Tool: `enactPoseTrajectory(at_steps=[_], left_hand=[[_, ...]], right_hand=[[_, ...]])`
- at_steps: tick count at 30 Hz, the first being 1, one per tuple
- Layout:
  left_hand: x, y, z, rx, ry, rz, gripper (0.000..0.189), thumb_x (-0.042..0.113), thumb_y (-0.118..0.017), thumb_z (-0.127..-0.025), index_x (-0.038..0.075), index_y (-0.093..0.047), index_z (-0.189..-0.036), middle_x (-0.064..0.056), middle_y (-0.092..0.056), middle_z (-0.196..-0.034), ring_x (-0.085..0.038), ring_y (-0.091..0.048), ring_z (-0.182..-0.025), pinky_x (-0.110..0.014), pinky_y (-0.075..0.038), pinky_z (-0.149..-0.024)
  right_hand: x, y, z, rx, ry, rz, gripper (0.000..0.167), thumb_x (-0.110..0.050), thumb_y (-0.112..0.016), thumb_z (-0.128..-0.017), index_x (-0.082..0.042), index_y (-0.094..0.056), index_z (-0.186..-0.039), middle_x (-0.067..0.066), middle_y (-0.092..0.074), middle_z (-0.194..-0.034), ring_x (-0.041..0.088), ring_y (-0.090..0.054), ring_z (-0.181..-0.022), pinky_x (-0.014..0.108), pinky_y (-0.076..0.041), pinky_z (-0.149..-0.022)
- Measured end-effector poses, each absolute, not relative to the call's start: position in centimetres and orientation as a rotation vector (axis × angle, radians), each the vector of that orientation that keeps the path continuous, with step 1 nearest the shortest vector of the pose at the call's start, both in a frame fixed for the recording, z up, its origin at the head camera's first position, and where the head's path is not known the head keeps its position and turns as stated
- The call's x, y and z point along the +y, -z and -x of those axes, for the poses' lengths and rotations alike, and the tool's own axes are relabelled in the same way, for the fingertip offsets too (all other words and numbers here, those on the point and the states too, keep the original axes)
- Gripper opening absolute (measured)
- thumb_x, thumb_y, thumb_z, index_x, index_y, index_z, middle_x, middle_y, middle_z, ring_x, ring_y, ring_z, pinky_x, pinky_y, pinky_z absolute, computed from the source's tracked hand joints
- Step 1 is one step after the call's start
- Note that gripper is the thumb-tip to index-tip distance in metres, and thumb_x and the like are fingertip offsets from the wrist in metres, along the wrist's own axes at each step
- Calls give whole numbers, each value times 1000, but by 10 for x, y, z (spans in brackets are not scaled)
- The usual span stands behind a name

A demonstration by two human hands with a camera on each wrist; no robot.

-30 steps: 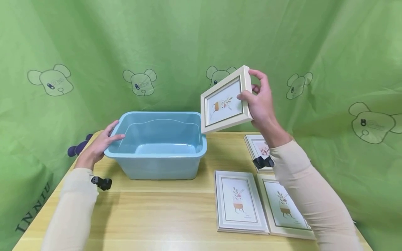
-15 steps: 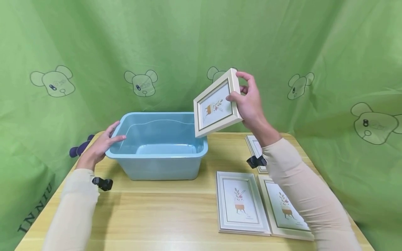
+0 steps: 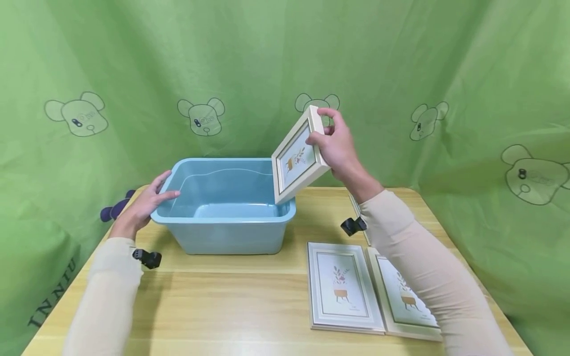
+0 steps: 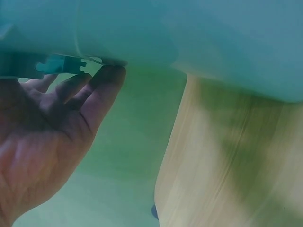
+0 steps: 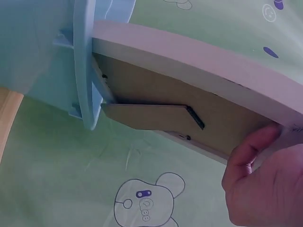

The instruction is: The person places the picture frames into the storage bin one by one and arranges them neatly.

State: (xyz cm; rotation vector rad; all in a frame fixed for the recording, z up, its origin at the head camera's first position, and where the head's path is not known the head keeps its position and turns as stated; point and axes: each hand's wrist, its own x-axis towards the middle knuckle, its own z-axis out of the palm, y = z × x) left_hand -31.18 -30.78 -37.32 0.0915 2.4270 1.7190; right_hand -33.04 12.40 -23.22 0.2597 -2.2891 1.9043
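Note:
A cream picture frame (image 3: pixel 297 155) with a potted-plant print tilts over the right end of a blue plastic basin (image 3: pixel 227 238). My right hand (image 3: pixel 340 148) grips the frame's upper right edge, thumb on the front and fingers behind. In the right wrist view, the brown backing (image 5: pixel 156 94) and its stand flap (image 5: pixel 147 116) show, with the frame's lower end at the basin rim (image 5: pixel 84 61). My left hand (image 3: pixel 144 203) holds the basin's left rim, thumb over the inside; in the left wrist view, the fingers (image 4: pixel 102 97) reach up under the rim.
A white picture frame (image 3: pixel 314 316) and a cream one (image 3: pixel 414 329) lie side by side at the table's front right. Another frame behind them is mostly hidden by my right forearm (image 3: pixel 414 247). A green curtain (image 3: pixel 249 59) surrounds the wooden table (image 3: pixel 213 306).
My right hand has carried the picture frame left and down, and its lower corner now overlaps the basin's opening. The frame has tilted more steeply. My left hand stays at the rim.

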Motion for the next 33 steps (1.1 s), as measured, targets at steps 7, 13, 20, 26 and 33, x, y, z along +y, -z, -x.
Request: enactPoseTrajectory(at_steps=[7,13,20,26,33], left_hand=[[-307,375,313,2444,-1696,-89,93,31,-61,-95,22,8,-156,-19,1,-163,-45,-20,-145,-56,-35,-111],[-307,374,314,2453,-1701,-75,91,28,-60,-96,24,9,-156,-18,1,-163,-45,-18,-146,-57,-34,-112],[-307,374,315,2439,-1722,-72,90,25,-59,-96,26,9,-156,-16,2,-163,-44,-16,-147,-57,-33,-113],[-306,374,315,2440,-1720,-79,91,26,-60,-96,24,9,-156,-17,1,-163,-44,-18,-146,-57,-34,-112],[-306,373,314,2446,-1724,-77,91,27,-60,-96,25,9,-156,-17,2,-163,-44,-17,-147,-57,-32,-113]], right_hand=[[116,237,335,-2399,-1857,-219,68,-1,-59,-83,-25,-37,-143,10,-54,-111,32,-65,-100,37,-62,-72],[112,240,338,-2403,-1845,-202,68,-2,-59,-83,-24,-37,-143,8,-51,-108,30,-64,-98,36,-62,-72],[110,244,342,-2422,-1881,-175,67,-2,-60,-83,-21,-36,-143,13,-55,-118,32,-65,-101,35,-62,-72],[110,248,346,-2429,-1904,-172,67,-3,-60,-84,-20,-35,-143,17,-55,-124,35,-65,-103,36,-62,-72],[110,251,350,-2477,-1883,-168,66,-6,-61,-85,-22,-35,-144,16,-56,-117,32,-66,-98,35,-62,-70]])
